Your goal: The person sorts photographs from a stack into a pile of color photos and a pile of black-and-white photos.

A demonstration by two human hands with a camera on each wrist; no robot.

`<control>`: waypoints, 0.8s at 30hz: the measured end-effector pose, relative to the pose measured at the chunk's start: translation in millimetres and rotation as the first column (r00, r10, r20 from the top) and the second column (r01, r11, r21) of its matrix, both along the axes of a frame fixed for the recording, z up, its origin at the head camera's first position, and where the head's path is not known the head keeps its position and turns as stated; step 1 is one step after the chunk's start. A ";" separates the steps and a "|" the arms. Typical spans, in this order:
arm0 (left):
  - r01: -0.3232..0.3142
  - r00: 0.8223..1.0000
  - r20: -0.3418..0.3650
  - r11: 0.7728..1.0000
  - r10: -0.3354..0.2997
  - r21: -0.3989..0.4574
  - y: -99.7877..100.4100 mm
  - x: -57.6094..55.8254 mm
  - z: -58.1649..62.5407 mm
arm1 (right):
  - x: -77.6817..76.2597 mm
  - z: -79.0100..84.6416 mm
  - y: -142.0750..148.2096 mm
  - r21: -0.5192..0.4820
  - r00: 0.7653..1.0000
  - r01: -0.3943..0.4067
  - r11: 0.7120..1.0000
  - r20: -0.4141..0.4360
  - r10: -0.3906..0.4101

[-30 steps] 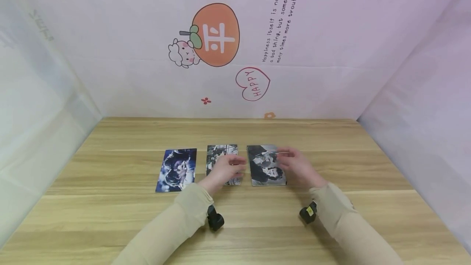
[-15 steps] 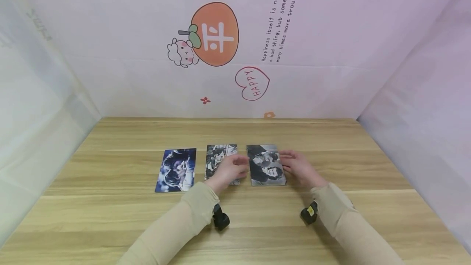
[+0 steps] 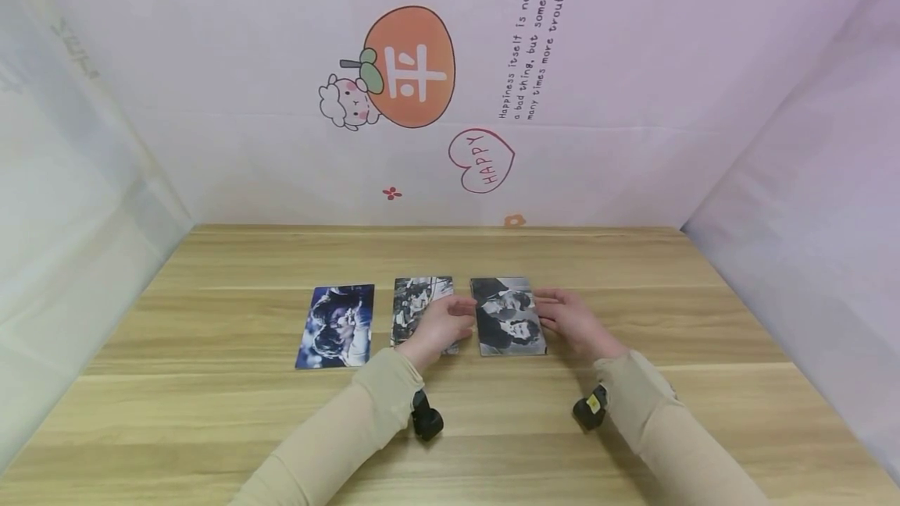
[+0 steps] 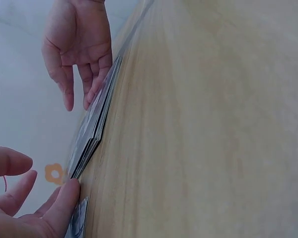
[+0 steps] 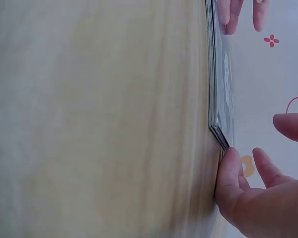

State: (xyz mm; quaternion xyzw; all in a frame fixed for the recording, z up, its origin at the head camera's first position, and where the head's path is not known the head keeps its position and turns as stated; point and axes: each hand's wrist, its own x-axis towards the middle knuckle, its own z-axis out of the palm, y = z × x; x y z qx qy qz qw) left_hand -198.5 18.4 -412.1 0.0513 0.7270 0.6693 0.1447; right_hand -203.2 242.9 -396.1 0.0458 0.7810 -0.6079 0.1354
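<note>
A small stack of black-and-white photo cards (image 3: 508, 317) lies flat on the table, its layered edges showing in the left wrist view. My left hand (image 3: 441, 326) rests at the stack's left edge with relaxed fingers touching it. Against the opposite edge lie the fingers of my right hand (image 3: 573, 322), loosely extended; the right wrist view shows a fingertip (image 5: 232, 156) at the stack's corner. Under my left hand, partly hidden, is another black-and-white photo card (image 3: 415, 299). Farther left lies a blue-toned photo card (image 3: 337, 326), slightly turned.
The wood-grain table (image 3: 492, 443) runs back to a white printed cloth (image 3: 281, 170), with more cloth at both sides. A black wrist camera (image 3: 426, 422) hangs under the left wrist, another black camera (image 3: 589, 411) under the right.
My left hand has moved right from over the middle card to the stack's left edge. My right hand has drawn back from over the stack to its right edge.
</note>
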 end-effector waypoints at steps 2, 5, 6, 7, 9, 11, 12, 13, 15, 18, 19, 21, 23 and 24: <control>-0.006 1.000 -0.001 1.000 0.006 -0.003 0.2 0.4 -0.1 | -0.1 -0.4 -0.4 -0.002 1.000 0.000 1.000 -0.001 0.000; -0.012 1.000 -0.002 1.000 0.012 -0.008 0.8 1.0 -0.3 | -0.2 -0.8 -0.9 -0.010 1.000 -0.004 1.000 -0.002 0.004; -0.013 1.000 0.000 1.000 0.013 -0.009 1.1 1.2 -0.1 | -0.2 -0.9 -1.2 -0.013 1.000 -0.005 1.000 -0.003 0.005; -0.015 1.000 0.004 1.000 0.015 -0.009 1.3 1.3 0.1 | -0.2 -1.0 -1.3 -0.015 1.000 -0.007 1.000 -0.004 0.007; -0.017 1.000 0.005 1.000 0.017 -0.013 1.6 1.6 0.0 | -0.2 -1.2 -1.3 -0.020 1.000 -0.010 1.000 -0.006 0.010; -0.018 1.000 0.001 1.000 0.018 -0.019 1.7 2.0 0.2 | -0.2 -1.5 -1.3 -0.023 1.000 -0.012 1.000 -0.010 0.012; -0.019 1.000 0.004 1.000 0.019 -0.021 1.7 2.2 0.3 | -0.2 -1.7 -1.3 -0.026 1.000 -0.012 1.000 -0.012 0.012; -0.019 1.000 0.003 1.000 0.020 -0.023 1.8 2.3 0.3 | -0.2 -1.8 -1.1 -0.027 1.000 -0.013 1.000 -0.014 0.013; -0.019 1.000 -0.001 0.999 0.019 -0.026 2.1 2.4 0.4 | 0.0 -2.0 -1.0 -0.027 1.000 -0.011 1.000 -0.017 0.010; -0.023 1.000 0.009 1.000 0.023 -0.022 3.0 2.4 0.7 | 0.5 -2.3 -0.7 -0.024 1.000 -0.003 1.000 -0.018 0.002; -0.024 1.000 0.009 0.999 0.024 -0.022 3.4 2.4 0.7 | 0.8 -2.5 -0.6 -0.022 1.000 0.001 1.000 -0.017 -0.001; -0.027 1.000 0.010 0.999 0.028 -0.020 3.9 2.6 1.2 | 1.1 -2.7 -0.6 -0.022 1.000 0.006 1.000 -0.018 -0.007; -0.030 0.999 0.009 0.999 0.031 -0.021 4.6 3.0 1.7 | 1.9 -2.5 -0.6 -0.024 1.000 0.011 1.000 -0.019 -0.011; -0.031 0.999 0.007 0.999 0.032 -0.023 4.7 3.3 2.0 | 2.3 -2.4 -0.7 -0.026 1.000 0.013 1.000 -0.020 -0.014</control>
